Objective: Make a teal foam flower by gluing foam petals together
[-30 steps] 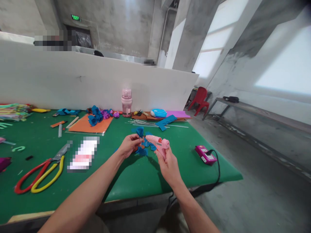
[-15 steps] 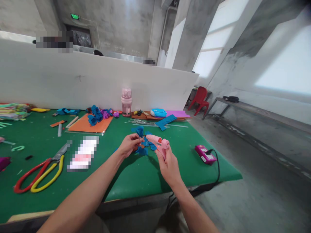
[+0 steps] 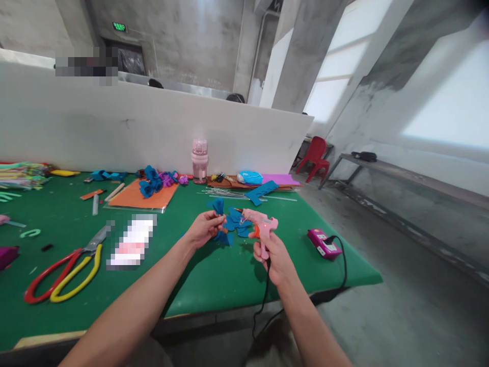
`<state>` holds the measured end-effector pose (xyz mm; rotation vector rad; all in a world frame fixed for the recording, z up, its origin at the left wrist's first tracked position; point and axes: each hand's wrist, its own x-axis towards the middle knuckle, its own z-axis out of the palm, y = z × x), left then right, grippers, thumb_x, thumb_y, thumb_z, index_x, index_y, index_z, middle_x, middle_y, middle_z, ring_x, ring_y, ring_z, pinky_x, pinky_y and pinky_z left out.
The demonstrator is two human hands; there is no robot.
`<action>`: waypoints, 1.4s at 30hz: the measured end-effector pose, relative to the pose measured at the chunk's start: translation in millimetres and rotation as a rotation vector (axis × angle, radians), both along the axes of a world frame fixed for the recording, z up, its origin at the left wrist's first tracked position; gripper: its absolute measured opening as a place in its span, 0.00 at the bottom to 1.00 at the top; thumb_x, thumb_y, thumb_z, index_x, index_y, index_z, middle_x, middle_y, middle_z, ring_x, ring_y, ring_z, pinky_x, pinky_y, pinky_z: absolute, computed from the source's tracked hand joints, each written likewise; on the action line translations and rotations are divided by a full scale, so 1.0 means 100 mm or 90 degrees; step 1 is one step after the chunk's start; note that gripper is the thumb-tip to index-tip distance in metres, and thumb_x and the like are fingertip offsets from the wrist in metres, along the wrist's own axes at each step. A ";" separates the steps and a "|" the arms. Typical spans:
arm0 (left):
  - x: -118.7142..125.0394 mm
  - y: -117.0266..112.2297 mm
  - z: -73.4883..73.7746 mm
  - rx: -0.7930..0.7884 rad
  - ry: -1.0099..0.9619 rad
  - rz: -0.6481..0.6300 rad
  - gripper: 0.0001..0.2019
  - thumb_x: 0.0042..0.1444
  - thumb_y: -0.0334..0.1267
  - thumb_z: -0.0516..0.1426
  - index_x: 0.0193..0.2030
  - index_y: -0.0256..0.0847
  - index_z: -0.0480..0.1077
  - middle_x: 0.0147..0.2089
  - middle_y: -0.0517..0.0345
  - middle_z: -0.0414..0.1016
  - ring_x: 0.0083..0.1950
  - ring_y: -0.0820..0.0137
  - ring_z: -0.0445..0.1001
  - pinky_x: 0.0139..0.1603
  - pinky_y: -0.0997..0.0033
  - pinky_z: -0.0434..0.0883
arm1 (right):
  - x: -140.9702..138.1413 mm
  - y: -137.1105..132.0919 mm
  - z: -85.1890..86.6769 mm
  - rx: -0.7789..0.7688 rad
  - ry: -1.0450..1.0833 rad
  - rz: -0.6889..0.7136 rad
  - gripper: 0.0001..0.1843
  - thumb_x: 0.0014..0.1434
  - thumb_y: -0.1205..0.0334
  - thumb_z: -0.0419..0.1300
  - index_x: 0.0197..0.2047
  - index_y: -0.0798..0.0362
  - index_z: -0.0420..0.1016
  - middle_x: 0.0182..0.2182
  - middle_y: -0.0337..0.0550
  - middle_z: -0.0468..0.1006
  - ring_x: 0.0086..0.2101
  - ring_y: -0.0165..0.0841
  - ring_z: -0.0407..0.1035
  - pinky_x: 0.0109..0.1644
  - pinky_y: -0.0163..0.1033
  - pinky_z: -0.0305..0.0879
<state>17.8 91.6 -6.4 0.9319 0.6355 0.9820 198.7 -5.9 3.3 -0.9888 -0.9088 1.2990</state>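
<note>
While the left hand (image 3: 206, 228) pinches a blue flower (image 3: 218, 206) between thumb and fingertips, the right hand (image 3: 278, 255) is wrapped around the handle of a pink glue gun (image 3: 263, 224), fingers close to its orange trigger. The flower is held upright above the front part of the green table (image 3: 214, 290), and the gun's nozzle faces it from the right, near but apart. Blue pieces (image 3: 232, 223) lie between and beneath the two hands; the left one partly covers some of them. From the gun's handle a black cord (image 3: 261, 307) hangs down past the table's edge. To the right, a purple power strip (image 3: 324, 244) rests with a plug in it. Well to the left lie scissors (image 3: 90, 248) with one red and one yellow handle, their blades pointing away from the person, and beside them a pale oblong whose surface is pixelated. Farther back, more blue flowers (image 3: 150, 182) sit on an orange sheet (image 3: 133, 200), next to purple ones (image 3: 167, 179). A pink bottle (image 3: 199, 164) stands upright before the white board (image 3: 153, 127). Right of it are thin wires (image 3: 225, 193), a blue pouch (image 3: 250, 177) and a blue strip (image 3: 262, 193).
</note>
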 end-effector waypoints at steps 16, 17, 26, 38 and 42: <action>-0.01 0.01 0.01 -0.010 -0.028 -0.006 0.14 0.37 0.36 0.66 0.24 0.33 0.65 0.25 0.59 0.69 0.20 0.83 0.63 0.15 0.85 0.55 | 0.87 0.46 -0.38 -0.235 -0.180 -0.101 0.06 0.52 0.64 0.57 0.29 0.60 0.68 0.20 0.41 0.71 0.15 0.21 0.59 0.18 0.27 0.61; -0.01 0.01 0.00 -0.009 -0.029 -0.008 0.14 0.38 0.36 0.66 0.25 0.33 0.65 0.25 0.59 0.69 0.20 0.83 0.63 0.15 0.85 0.55 | 0.86 0.48 -0.40 -0.242 -0.218 -0.097 0.07 0.53 0.63 0.56 0.29 0.59 0.68 0.20 0.41 0.71 0.15 0.22 0.60 0.18 0.28 0.62; -0.02 0.02 0.00 -0.009 -0.035 -0.003 0.14 0.38 0.36 0.66 0.25 0.33 0.65 0.25 0.59 0.70 0.20 0.82 0.64 0.16 0.84 0.58 | 0.89 0.37 -0.23 -0.238 -0.845 -0.249 0.19 0.53 0.48 0.53 0.31 0.58 0.70 0.29 0.52 0.72 0.33 0.40 0.70 0.36 0.43 0.64; -0.05 0.06 -0.08 -0.043 -0.046 0.016 0.13 0.39 0.36 0.65 0.26 0.34 0.65 0.24 0.61 0.70 0.17 0.84 0.61 0.17 0.84 0.60 | -0.52 1.07 -0.26 0.075 -0.112 -0.082 0.13 0.46 0.52 0.59 0.26 0.54 0.69 0.23 0.38 0.71 0.24 0.27 0.64 0.29 0.33 0.62; -0.08 0.09 -0.13 -0.046 -0.056 0.022 0.12 0.40 0.35 0.65 0.27 0.34 0.67 0.25 0.61 0.70 0.19 0.82 0.63 0.19 0.82 0.62 | -0.69 1.12 -0.36 0.014 0.098 0.023 0.13 0.42 0.55 0.64 0.27 0.54 0.70 0.22 0.35 0.71 0.22 0.25 0.64 0.26 0.31 0.62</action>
